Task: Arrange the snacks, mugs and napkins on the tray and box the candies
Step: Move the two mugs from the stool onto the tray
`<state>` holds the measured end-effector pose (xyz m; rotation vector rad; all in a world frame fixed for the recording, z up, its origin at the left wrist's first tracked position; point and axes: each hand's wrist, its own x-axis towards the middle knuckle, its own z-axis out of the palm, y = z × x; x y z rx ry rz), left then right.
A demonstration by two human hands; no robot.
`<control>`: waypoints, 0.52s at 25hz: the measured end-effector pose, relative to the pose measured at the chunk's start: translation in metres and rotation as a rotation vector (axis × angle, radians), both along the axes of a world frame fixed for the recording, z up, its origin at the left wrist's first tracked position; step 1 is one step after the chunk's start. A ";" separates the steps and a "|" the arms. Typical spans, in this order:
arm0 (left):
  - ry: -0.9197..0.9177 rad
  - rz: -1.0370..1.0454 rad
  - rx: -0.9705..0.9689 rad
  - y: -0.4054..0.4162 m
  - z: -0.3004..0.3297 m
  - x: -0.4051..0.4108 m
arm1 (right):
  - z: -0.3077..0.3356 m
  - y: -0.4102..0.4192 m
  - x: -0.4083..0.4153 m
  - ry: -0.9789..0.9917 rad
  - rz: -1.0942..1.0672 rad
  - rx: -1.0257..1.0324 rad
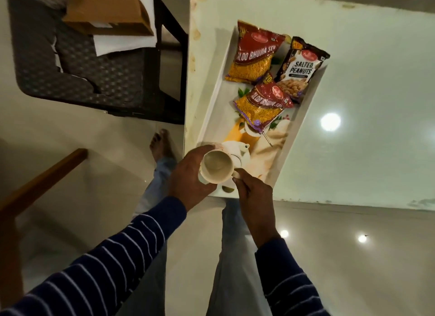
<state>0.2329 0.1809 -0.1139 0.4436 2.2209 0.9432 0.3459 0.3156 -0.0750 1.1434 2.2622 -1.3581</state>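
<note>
- We see our left hand (188,174) wrapped round the side of a small cream ceramic mug (217,166), fingers curled over its far wall and thumb under its near wall
- Our right hand (255,198) pinches the mug's handle between thumb and forefinger, so both hands are grasping the same mug
- The mug is tilted with its mouth towards us, its inside showing bare, and it sits over the near end of the long white rectangular tray (213,108) with a printed teapot picture on its floor
- Whether the mug's base touches the tray we cannot tell, since our left fingers hide it
- Beyond our fingertips, further up the tray, lies a small red and yellow foil packet of aloo bhujia sev (262,105)
- Further still from the fingers lies a larger red and yellow packet of the same snack (255,54), and just to its right a black and white packet of salted peanuts (297,71), whose far corner overhangs the tray's right rim
- The tray rests on a glossy white table (364,80), near its left edge
- Left of our left hand, off the table, stands a dark patterned chair (77,71) with a brown cardboard box (108,12) and white paper on it
</note>
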 end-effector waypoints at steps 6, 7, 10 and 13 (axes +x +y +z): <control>-0.053 -0.103 0.004 -0.022 0.018 -0.014 | 0.023 0.025 -0.012 -0.251 0.196 0.198; -0.026 -0.112 -0.023 -0.033 0.019 -0.024 | 0.030 0.029 -0.026 -0.234 0.167 0.256; 0.060 -0.085 -0.024 -0.072 0.027 -0.077 | 0.055 0.028 -0.091 -0.111 0.091 0.251; 0.218 0.129 0.018 -0.107 0.040 -0.161 | 0.059 0.015 -0.175 0.061 0.210 0.218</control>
